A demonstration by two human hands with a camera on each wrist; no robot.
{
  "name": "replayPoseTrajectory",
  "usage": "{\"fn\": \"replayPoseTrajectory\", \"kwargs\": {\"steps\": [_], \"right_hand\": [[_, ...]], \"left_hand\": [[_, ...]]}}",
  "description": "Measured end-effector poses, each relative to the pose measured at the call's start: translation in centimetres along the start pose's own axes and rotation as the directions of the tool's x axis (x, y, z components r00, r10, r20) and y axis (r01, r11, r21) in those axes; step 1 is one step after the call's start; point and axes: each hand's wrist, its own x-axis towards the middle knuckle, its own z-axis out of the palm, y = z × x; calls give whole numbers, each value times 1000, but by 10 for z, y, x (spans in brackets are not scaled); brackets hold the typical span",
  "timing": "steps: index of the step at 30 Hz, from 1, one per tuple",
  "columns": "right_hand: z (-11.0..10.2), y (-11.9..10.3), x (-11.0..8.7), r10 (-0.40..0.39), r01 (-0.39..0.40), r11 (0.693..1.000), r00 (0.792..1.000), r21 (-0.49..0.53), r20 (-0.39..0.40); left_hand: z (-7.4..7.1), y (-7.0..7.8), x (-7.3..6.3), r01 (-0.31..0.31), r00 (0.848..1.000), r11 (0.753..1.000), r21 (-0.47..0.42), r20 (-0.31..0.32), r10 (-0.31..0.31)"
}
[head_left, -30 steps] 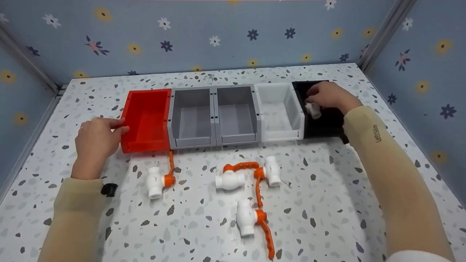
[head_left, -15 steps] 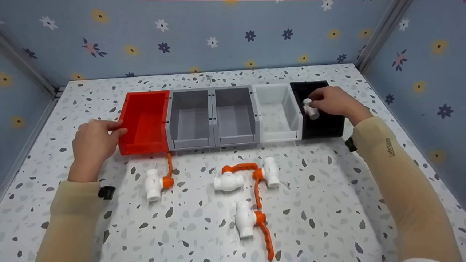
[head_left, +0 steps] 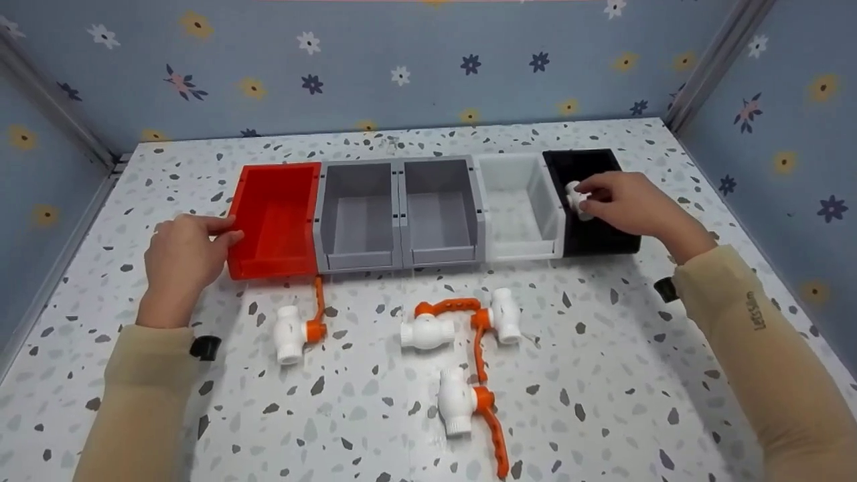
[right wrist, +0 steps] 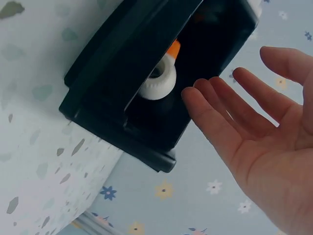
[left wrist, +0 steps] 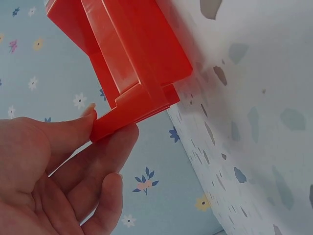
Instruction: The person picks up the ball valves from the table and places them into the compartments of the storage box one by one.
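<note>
My left hand (head_left: 184,253) pinches the left rim of the red bin (head_left: 273,268) between thumb and fingers, which the left wrist view confirms. At the other end of the row, my right hand (head_left: 633,204) is over the black bin (head_left: 599,241). A white ball valve (right wrist: 160,82) with a bit of orange handle (right wrist: 173,49) lies inside that bin. In the right wrist view the right fingers are spread apart and relaxed, clear of the valve. Most of the valve's handle is hidden by the bin wall.
Two grey bins (head_left: 361,260) and a white bin (head_left: 522,251) stand between the red and black ones. Several white ball valves (head_left: 456,402) with orange handles lie on the speckled table (head_left: 335,415) in front. A flowered wall (head_left: 428,40) rises behind.
My right hand has let go of the ball valve, its fingers opening, and drawn back slightly to the right and nearer. The left hand keeps its hold on the red bin.
</note>
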Motion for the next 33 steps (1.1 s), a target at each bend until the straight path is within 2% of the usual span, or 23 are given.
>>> {"fn": "replayPoseTrajectory", "kwargs": {"steps": [7,12,15,22,33], "right_hand": [[8,-11,-14,-66,68,998,994,17,-85],[16,-19,-21,-109,118,992,975,37,-191],[22,-23,-24,-152,166,985,961,42,-229],[37,-33,-33,-248,263,963,946,51,-211],[57,-48,-43,-307,318,946,940,58,-153]], "left_hand": [[1,2,0,-15,1000,1000,-4,-16,14],[0,1,-1,-26,999,1000,9,-26,26],[0,0,-1,-27,999,1000,10,-27,27],[0,0,-2,-20,1000,1000,0,-17,20],[0,-1,-1,-6,1000,1000,-7,-7,6]]}}
